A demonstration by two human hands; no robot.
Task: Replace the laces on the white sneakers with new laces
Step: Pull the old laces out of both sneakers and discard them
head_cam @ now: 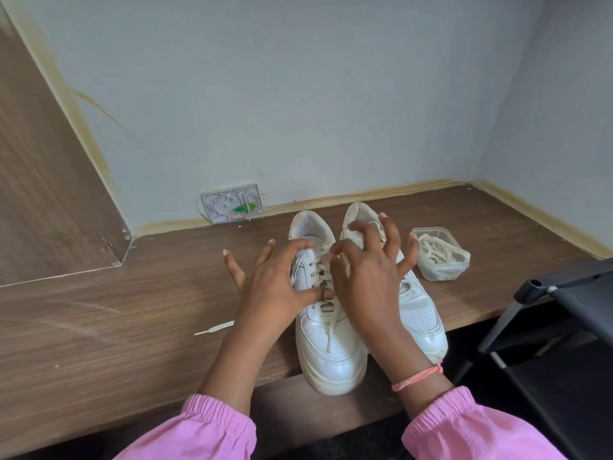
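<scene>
both hands (331,280) at the left sneaker's (326,330) laces (323,277)

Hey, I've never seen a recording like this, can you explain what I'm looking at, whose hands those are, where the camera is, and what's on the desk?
There is no machine here. A person wears one wide-angle camera on the head, looking forward and down, so the two arms in pink sleeves are the wearer's own.

On the wooden desk stand two white sneakers side by side, toes toward the wearer. The left hand and the right hand work over the laces of the left sneaker, whose toe juts past the desk edge. Their fingers are curled at the laces; exactly what each pinches is hard to tell. The right sneaker is partly hidden behind the right hand.

To the right sits a clear plastic tub holding a bundle of cream laces. A loose lace end lies left of the shoes, and a dark chair stands at the right.
</scene>
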